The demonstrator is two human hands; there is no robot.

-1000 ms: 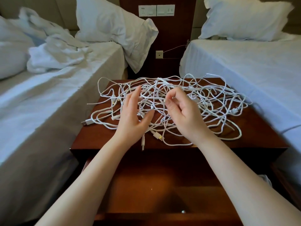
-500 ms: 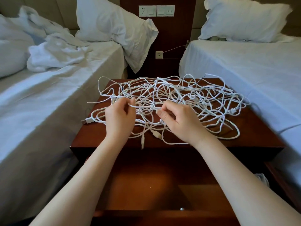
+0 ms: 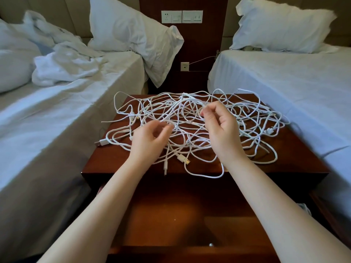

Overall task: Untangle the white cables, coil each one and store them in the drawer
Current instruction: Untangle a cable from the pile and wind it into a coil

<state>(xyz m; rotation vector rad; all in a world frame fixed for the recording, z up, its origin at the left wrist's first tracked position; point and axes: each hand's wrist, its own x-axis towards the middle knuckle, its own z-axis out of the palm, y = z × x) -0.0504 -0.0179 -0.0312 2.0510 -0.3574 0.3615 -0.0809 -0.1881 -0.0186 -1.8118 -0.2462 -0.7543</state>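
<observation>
A tangle of white cables (image 3: 247, 118) is spread over the dark wooden nightstand (image 3: 300, 160). My left hand (image 3: 148, 143) hovers over the pile's near left part, fingers curled, thumb and fingertips pinching a strand. To its right, over the middle of the heap, my right hand (image 3: 222, 131) is raised a little and holds a lifted strand between thumb and forefinger. USB plugs (image 3: 183, 159) lie at the front edge and at the left (image 3: 100, 142). Below the nightstand top, the drawer (image 3: 171, 215) stands pulled out towards me with no cable visible inside.
A bed with rumpled white bedding (image 3: 62, 69) flanks the nightstand on the left, and a made bed (image 3: 284, 82) on the right. Pillows lean at the headboards. Wall sockets (image 3: 182, 16) sit behind. The drawer's front knob (image 3: 210, 244) is near me.
My right hand has risen and moved right, lifting a strand off the pile. The left hand has shifted right towards the pile's middle and loosened from its earlier fist.
</observation>
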